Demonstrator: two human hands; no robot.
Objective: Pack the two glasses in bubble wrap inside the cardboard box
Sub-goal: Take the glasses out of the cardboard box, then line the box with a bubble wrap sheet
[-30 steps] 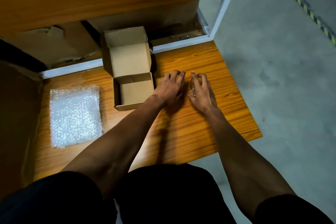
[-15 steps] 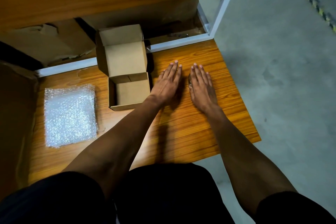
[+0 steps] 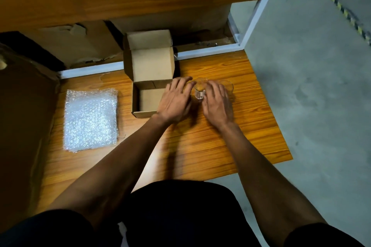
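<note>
Nearest the viewer, two bare forearms reached out over a wooden table. At about nine o'clock on it lay a flat sheet of bubble wrap. The left hand hovered with fingers spread and loosely extended, holding nothing, partly over the right edge of the open cardboard box at twelve o'clock. The right hand lay open too. Between the hands stood one clear glass, upright; a second glass showed just beyond the right fingers, at one o'clock.
</note>
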